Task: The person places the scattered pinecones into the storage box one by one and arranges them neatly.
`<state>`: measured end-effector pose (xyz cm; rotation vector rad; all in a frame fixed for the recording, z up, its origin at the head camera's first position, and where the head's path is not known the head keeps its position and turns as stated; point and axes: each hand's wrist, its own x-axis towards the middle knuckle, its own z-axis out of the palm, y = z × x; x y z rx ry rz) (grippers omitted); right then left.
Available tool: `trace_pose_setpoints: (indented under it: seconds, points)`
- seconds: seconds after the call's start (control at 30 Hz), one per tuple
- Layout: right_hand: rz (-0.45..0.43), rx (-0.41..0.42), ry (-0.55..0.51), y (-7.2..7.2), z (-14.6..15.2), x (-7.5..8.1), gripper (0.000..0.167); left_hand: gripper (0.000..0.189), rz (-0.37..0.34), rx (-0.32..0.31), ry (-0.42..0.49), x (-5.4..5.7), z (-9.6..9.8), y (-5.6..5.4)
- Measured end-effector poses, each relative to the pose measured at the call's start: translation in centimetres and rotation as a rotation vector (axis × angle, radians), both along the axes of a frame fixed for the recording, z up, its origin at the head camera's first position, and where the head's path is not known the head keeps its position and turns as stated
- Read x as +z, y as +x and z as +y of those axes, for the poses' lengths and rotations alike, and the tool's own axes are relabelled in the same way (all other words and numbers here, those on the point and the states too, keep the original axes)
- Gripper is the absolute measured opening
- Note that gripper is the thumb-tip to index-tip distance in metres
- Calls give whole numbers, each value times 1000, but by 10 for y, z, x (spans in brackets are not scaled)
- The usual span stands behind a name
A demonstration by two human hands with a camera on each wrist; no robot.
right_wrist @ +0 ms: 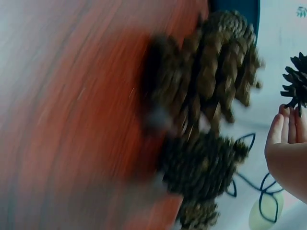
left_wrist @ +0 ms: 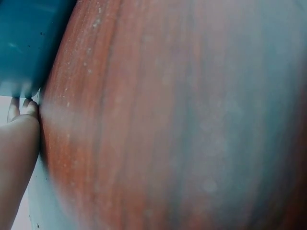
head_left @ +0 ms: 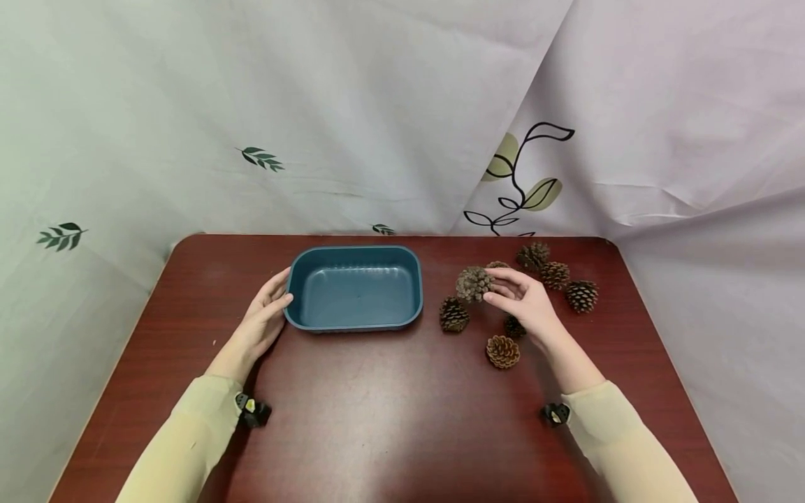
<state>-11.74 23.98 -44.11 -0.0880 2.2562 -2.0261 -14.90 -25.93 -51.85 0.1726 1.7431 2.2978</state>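
A dark blue rectangular plastic container (head_left: 353, 327) with rounded corners stands towards the back of the table. My left hand (head_left: 265, 318) is at its left end, thumb and fingertips touching the rim and outer wall. In the left wrist view, those fingers (left_wrist: 29, 109) meet the end of the container. My right hand (head_left: 522, 297) pinches a brown pine cone (head_left: 474, 284) between thumb and fingers, raised above the table. Just below that cone in the head view sits another pine cone (head_left: 453, 314), and nearer me lies a lighter, opened one (head_left: 503, 351).
Several more pine cones (head_left: 555, 275) are grouped at the back right of the reddish-brown table (head_left: 352, 419). One dark cone (head_left: 514, 326) is partly hidden under my right hand. A pale cloth (head_left: 377, 105) with leaf prints hangs behind the table.
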Motion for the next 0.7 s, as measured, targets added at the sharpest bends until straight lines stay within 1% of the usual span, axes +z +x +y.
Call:
trace_pose_setpoints:
  seconds: [0.27, 0.43, 0.57, 0.7]
  points:
    - [-24, 52, -38, -6, -33, 2, 44, 59, 9, -4, 13, -2, -1, -1]
    - [-16, 90, -46, -8, -52, 3, 45, 59, 0, 4, 1, -1, -2, -1]
    - [-17, 104, -24, -11, -68, 4, 50, 59, -7, 4, -9, 0, -2, -1]
    - [-4, 121, 25, -14, -84, 3, 49, 59, -15, 9, -14, 0, -1, -1]
